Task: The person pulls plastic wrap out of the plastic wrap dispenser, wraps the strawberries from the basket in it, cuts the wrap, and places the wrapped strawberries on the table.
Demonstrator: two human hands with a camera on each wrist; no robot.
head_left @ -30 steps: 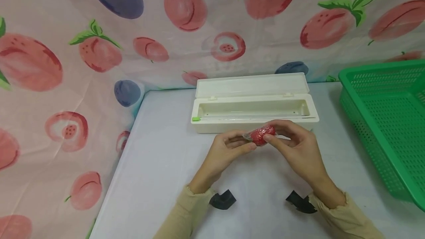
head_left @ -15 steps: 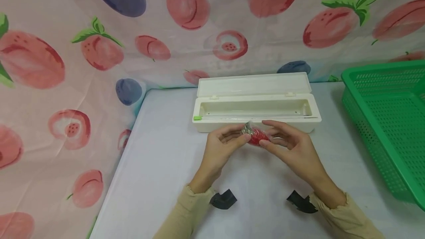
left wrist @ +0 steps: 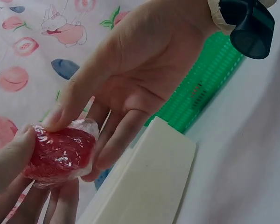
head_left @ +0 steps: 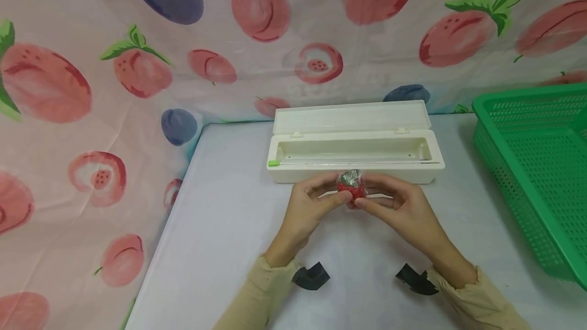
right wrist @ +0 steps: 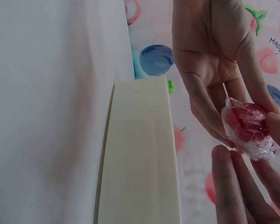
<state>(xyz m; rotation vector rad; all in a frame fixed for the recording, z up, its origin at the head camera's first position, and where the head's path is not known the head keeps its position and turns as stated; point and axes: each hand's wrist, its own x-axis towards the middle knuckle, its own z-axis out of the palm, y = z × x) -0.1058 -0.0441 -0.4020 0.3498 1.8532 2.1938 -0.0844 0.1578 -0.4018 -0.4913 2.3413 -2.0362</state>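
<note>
A strawberry (head_left: 351, 191), red with a dark green top, is wrapped in clear cling film and held up in front of the white box. My left hand (head_left: 304, 213) pinches its left side between thumb and fingers. From the other side my right hand (head_left: 408, 210) grips it too, the two thumbs nearly meeting at its near face. In the left wrist view the wrapped strawberry (left wrist: 63, 151) shows glossy and red under creased film. Loose film bunches at the lower end of the strawberry (right wrist: 246, 123) in the right wrist view.
Behind the hands stands a long white cling film box (head_left: 355, 174), lid raised, with a green slider (head_left: 273, 163) at its front left. A green basket (head_left: 509, 187) stands on the right. Black wrist pieces (head_left: 312, 276) hang by the cuffs. Fruit-print cloth (head_left: 257, 65) covers the walls.
The wrapped strawberry has been turned in the fingers, from lying sideways to green top upward, and moved slightly left. The right fingers have shifted lower on it. The box and basket stay put.
</note>
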